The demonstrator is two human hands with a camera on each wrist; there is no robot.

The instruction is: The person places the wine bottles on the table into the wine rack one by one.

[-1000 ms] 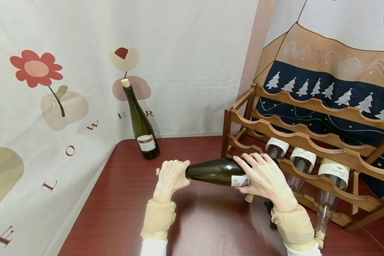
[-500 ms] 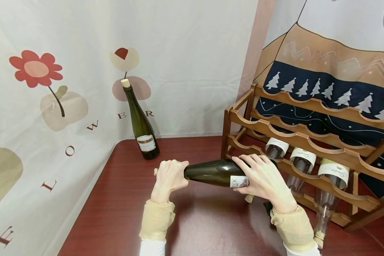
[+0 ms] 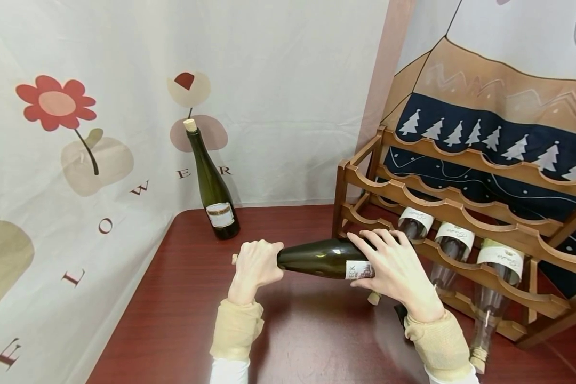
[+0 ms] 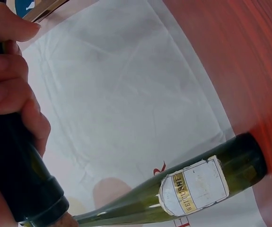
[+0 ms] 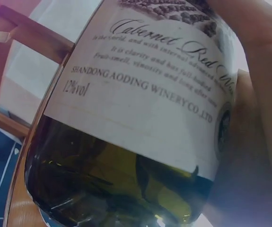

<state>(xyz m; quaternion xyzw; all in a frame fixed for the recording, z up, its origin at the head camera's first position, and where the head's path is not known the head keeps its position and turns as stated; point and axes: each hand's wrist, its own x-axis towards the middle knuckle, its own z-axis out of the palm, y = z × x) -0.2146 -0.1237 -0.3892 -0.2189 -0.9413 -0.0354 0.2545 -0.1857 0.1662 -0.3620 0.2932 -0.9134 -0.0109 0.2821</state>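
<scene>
A dark green wine bottle (image 3: pixel 319 258) lies nearly level above the table, its corked neck to the left and its base toward the rack. My left hand (image 3: pixel 256 266) grips the neck, and the cork pokes out past the fist. Around the body near the base, my right hand (image 3: pixel 393 269) holds the bottle with fingers over the top and thumb below. In the right wrist view the label (image 5: pixel 150 71) reads Cabernet Red. A second green bottle (image 3: pixel 216 186) with a cork stands upright at the table's back left; the left wrist view shows its label (image 4: pixel 195 187).
A wooden wine rack (image 3: pixel 461 208) stands on the right, with scalloped rails. Several bottles lie in its lower level, including a clear bottle (image 3: pixel 492 298) with its corked neck sloping forward. A printed cloth (image 3: pixel 288 96) hangs behind the red-brown table (image 3: pixel 163 320).
Both hands and the bottle stay almost in place, with only a very slight shift. The standing bottle and the rack have not moved.
</scene>
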